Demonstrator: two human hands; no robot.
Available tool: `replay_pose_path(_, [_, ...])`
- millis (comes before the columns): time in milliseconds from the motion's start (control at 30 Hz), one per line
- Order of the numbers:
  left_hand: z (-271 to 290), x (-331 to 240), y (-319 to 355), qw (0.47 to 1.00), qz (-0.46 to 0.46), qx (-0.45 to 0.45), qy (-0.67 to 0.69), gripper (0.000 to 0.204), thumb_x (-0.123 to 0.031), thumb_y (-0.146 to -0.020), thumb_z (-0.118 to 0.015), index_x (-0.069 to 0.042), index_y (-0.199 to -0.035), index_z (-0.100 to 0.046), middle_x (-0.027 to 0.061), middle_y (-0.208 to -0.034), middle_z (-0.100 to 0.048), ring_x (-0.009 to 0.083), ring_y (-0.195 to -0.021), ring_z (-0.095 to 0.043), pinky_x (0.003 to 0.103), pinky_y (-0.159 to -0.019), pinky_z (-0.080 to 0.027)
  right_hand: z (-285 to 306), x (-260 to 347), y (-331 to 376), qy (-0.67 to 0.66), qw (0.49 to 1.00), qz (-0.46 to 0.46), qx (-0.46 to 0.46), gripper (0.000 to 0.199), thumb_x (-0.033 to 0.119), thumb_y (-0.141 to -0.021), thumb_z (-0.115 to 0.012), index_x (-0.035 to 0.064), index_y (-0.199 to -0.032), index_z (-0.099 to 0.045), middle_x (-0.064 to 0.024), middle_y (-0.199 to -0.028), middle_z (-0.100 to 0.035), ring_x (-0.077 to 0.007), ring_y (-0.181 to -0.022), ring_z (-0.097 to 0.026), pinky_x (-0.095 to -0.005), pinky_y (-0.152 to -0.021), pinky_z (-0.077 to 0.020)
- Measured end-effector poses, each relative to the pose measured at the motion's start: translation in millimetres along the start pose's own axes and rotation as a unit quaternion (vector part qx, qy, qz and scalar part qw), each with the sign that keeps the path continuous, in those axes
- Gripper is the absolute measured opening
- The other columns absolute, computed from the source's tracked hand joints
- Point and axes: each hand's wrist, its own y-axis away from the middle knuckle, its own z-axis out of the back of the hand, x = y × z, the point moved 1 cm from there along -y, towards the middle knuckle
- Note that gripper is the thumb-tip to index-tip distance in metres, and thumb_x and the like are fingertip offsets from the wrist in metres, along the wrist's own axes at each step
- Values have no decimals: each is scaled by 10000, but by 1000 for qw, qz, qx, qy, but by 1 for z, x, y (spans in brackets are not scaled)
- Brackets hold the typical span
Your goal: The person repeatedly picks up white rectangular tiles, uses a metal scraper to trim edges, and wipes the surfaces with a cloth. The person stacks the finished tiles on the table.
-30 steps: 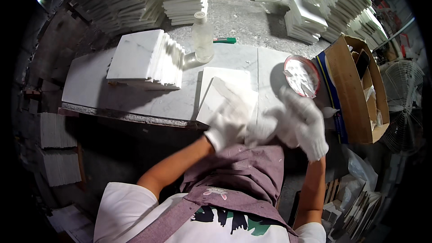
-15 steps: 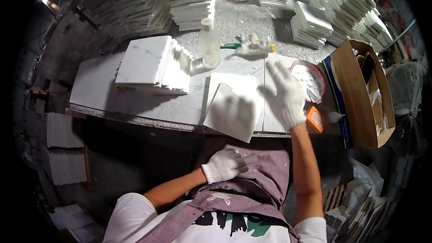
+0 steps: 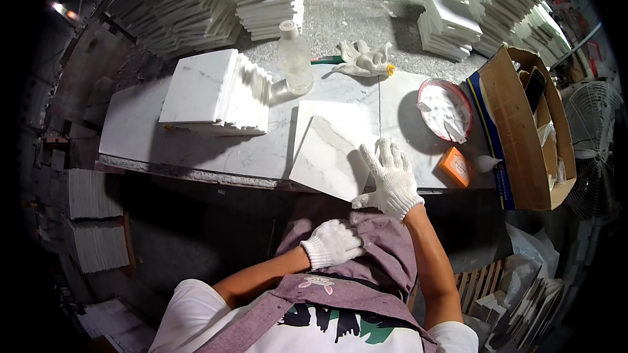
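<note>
A grey-veined white marble tile (image 3: 330, 153) lies askew on another white tile (image 3: 307, 116) at the front edge of the bench, its near corner jutting past that edge. My gloved right hand (image 3: 392, 180) is spread at the tile's right side, thumb by the near corner and fingertips beside its edge; whether it touches is unclear. Nothing is in that hand. On the mauve apron (image 3: 386, 248) over my lap rests my gloved left hand (image 3: 335, 244), fingers laid flat and holding nothing. A red-rimmed bowl (image 3: 466, 101) of white paste stands farther right.
Stacked tiles (image 3: 199, 88) stand left, beside a clear bottle (image 3: 296, 62). Loose work gloves (image 3: 363, 59) lie behind the tile. An orange box (image 3: 456, 167) and a cardboard box (image 3: 523, 137) sit right, near a fan (image 3: 592, 144). Taller tile stacks (image 3: 268, 0) line the back.
My right hand has come down and nearer, from above the bench beside the bowl to the tile's right edge. Its shadow has left the tile. The left hand stays on my lap.
</note>
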Motion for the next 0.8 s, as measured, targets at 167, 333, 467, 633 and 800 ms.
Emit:
replay_pose_path(167, [34, 2, 2, 990, 17, -7, 141, 237, -345, -877, -597, -134, -847, -700, 46, -814, -663, 241, -812, -627, 371, -764, -486, -5, 4, 13, -42, 995, 4, -87, 968, 479, -684, -799, 151, -1471, -342, -265, -1459, -362, -438, -1343, -351, -529, -1086, -305])
replay_pose_path(333, [84, 21, 1, 847, 135, -98, 504, 131, -136, -868, -687, -55, -969, -706, 95, -902, -691, 208, -847, -652, 305, -747, -512, -37, -3, 45, -187, 942, -67, -270, 738, 326, -793, -763, 28, -1394, -453, -243, -1287, -550, -400, -1133, -557, -430, -977, -445])
replay_pose_path(467, [95, 54, -24, 959, 162, -195, 129, 301, -270, -828, -697, -115, -1085, -690, 69, -975, -664, 253, -935, -628, 362, -950, -464, -48, 4, 64, -315, 900, -134, -272, 578, 224, -839, -736, 18, -1336, -525, -193, -1196, -621, -329, -1059, -622, -379, -911, -496])
replay_pose_path(633, [87, 83, -70, 952, 112, -235, -161, 474, -425, -859, -598, -162, -1253, -600, 63, -1241, -566, 296, -1203, -482, 507, -1100, -286, -66, 10, 73, -337, 887, -103, -299, 456, 146, -835, -726, 13, -1251, -597, -185, -1146, -646, -309, -1038, -641, -359, -906, -507])
replay_pose_path(800, [86, 91, -83, 958, 149, -188, -154, 529, -499, -861, -569, -155, -1262, -591, 74, -1286, -544, 288, -1244, -457, 527, -1111, -261, -71, 17, 79, -376, 881, -119, -260, 458, 141, -843, -719, 26, -1267, -591, -171, -1150, -649, -292, -1025, -649, -349, -885, -519])
